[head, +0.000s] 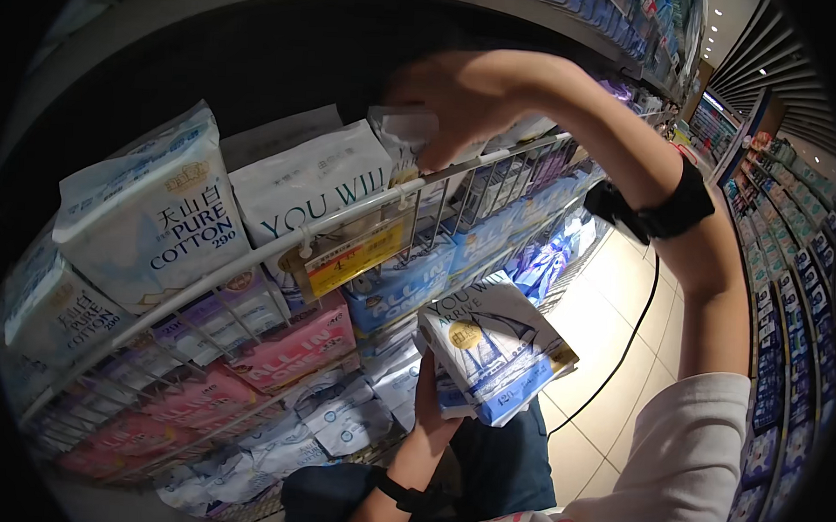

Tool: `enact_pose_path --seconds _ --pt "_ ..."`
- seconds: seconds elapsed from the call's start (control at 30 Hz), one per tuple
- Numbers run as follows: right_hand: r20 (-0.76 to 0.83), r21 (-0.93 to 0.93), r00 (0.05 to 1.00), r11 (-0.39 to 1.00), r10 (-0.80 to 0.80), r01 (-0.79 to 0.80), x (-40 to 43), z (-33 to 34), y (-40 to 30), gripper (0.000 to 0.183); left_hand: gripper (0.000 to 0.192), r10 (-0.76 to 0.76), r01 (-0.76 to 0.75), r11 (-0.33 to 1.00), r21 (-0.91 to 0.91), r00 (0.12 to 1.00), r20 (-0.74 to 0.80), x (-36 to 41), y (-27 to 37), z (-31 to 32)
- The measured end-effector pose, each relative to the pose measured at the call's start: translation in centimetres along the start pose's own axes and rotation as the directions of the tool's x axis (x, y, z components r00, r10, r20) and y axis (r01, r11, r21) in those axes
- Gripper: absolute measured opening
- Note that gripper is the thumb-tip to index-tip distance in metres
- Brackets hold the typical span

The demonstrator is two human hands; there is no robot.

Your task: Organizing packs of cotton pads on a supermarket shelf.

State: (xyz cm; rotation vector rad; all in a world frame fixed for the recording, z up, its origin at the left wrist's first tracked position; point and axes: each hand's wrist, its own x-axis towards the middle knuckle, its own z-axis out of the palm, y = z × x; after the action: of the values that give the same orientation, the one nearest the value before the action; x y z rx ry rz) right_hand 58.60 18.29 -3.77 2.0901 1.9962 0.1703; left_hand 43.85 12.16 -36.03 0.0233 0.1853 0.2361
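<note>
My left hand [434, 402] holds a white and blue pack of sanitary pads [494, 348] from below, tilted, with a sailing ship printed on its front. It seems to be more than one pack, stacked. My right hand [459, 109] reaches over the front rail of the wire shelf basket [350, 216], its fingers blurred in the dark back of the shelf. Thumb and fingers are around the top of a white pack [404, 138]; whether they grip it is unclear. Left of that hand stands a larger white pack [317, 169] bearing green lettering.
White cotton pad packs [158, 194] fill the basket's left end. A yellow price tag [355, 258] hangs on the rail. Lower tiers hold pink packs [295, 346] and blue packs [403, 281]. A black cable [620, 361] runs over the tiled floor [600, 409]; stocked shelves [794, 291] line the right.
</note>
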Motion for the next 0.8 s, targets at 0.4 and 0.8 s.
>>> enact_pose_path --seconds 0.4,0.8 --pt "-0.124 0.292 0.986 0.954 0.113 -0.072 -2.7 -0.2 1.1 0.067 0.043 -0.048 0.048 0.999 0.007 0.998 0.028 0.2 -0.6 -0.2" --pt "-0.239 -0.168 0.971 0.986 -0.026 -0.015 -8.7 1.5 7.1 0.088 0.040 0.007 -0.007 1.000 -0.015 1.000 -0.008 0.1 0.0 -0.1"
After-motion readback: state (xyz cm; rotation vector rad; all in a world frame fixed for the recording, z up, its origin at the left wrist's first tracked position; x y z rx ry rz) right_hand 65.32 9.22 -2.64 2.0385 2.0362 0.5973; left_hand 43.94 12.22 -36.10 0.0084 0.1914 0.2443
